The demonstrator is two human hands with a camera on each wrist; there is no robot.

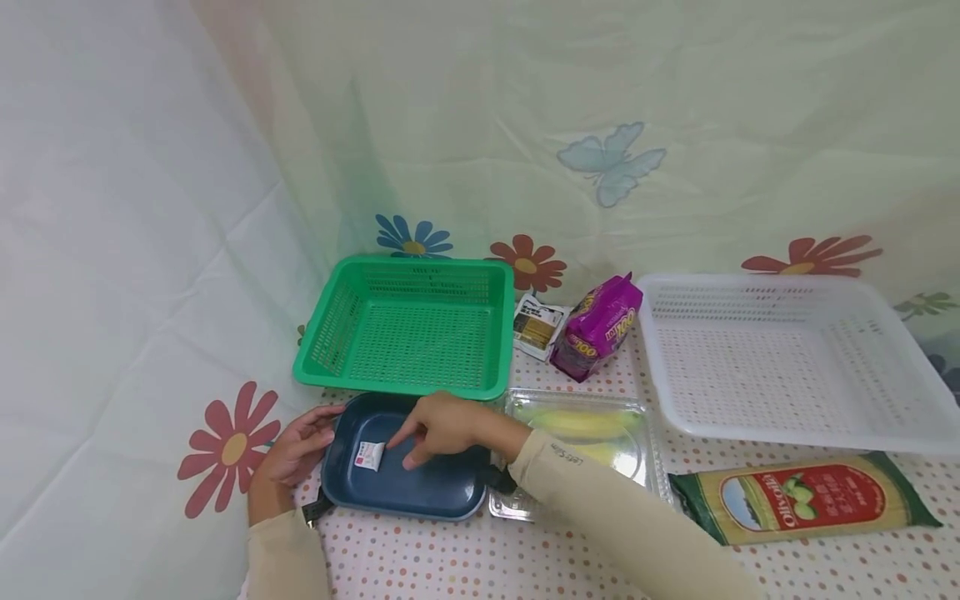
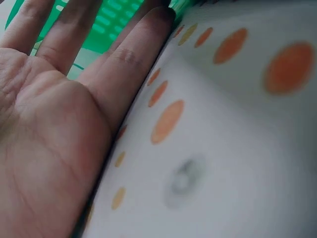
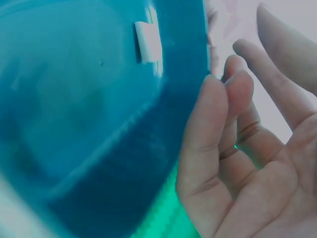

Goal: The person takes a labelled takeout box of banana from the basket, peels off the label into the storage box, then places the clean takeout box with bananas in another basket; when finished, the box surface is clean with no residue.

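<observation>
left hand [image 1: 294, 450] open beside blue tray [image 1: 442, 487], right hand [image 1: 438, 427] open, seemingly fingertip on small packet [image 1: 369, 455]

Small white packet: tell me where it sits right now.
In the head view the small white packet lies inside the dark blue tray, toward its left, just in front of the green basket, beside the right hand.

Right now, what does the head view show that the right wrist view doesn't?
Only the head view shows the left hand at the blue tray's edge, the white basket, the purple snack bag and the pasta packet. Only the right wrist view shows the right hand's palm and loosely bent fingers close up. Both show the blue tray, the small white sachet in it, the green basket and the right hand.
</observation>
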